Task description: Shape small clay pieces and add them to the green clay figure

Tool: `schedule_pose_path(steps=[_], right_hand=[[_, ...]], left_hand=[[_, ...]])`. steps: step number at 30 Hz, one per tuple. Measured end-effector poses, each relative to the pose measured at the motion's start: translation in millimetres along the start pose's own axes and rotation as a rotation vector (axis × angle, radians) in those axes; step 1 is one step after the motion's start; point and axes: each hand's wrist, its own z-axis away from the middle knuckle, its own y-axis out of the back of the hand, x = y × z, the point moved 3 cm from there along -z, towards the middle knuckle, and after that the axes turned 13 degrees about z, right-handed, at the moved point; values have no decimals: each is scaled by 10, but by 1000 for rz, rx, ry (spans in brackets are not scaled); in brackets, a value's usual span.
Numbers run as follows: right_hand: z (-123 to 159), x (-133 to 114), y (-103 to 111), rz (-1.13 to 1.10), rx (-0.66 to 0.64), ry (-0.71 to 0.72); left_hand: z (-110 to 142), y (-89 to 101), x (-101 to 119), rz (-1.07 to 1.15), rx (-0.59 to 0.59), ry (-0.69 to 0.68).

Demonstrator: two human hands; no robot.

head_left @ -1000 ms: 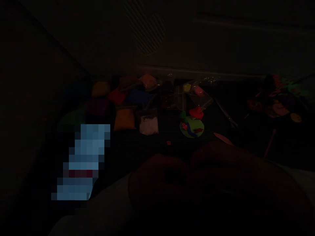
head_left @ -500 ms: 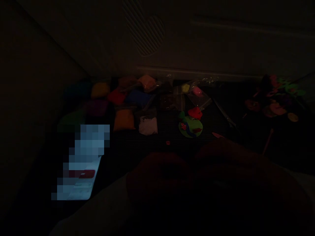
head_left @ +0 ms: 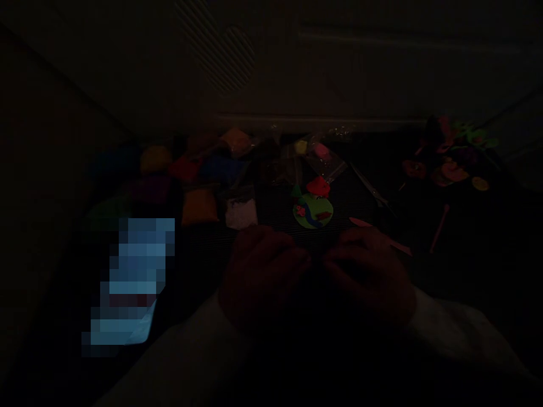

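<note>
The scene is very dark. My left hand (head_left: 265, 277) hovers low in the middle, fingers curled and tips pressed together; whatever it may hold is too dark to make out. Facing it across a small gap, my right hand (head_left: 369, 274) is also curled inward, its grip contents hidden. Just beyond both hands lies a round green clay base (head_left: 311, 217) bearing a red mushroom-like cap (head_left: 318, 186), a blue winding strip and small pink and brown pieces. A pink clay knife (head_left: 360, 222) passes partly behind my right hand.
A lit phone (head_left: 131, 282) lies at left. Behind are several bags of coloured clay, including orange (head_left: 199, 206) and white (head_left: 241, 212). Scissors (head_left: 373, 189), a pink stick tool (head_left: 439, 229) and a heap of colourful clay figures (head_left: 453, 164) sit on the right.
My hands have drawn apart and show more clearly. The small pink bit on the table is no longer visible. The view has shifted, so the table's contents appear further left.
</note>
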Motion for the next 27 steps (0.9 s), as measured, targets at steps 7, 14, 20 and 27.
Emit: schedule_pose_path(steps=[7, 14, 20, 27], right_hand=[[-35, -14, -70, -103, -28, -94], [-45, -16, -90, -79, -58, -91], [-45, -16, -96, -83, -58, -87], [-43, -27, -101, -71, -80, -89]], left_hand=[[43, -46, 20, -46, -2, -38], [45, -49, 33, -35, -8, -47], [23, -29, 59, -16, 11, -74], [34, -40, 50, -29, -15, -67]])
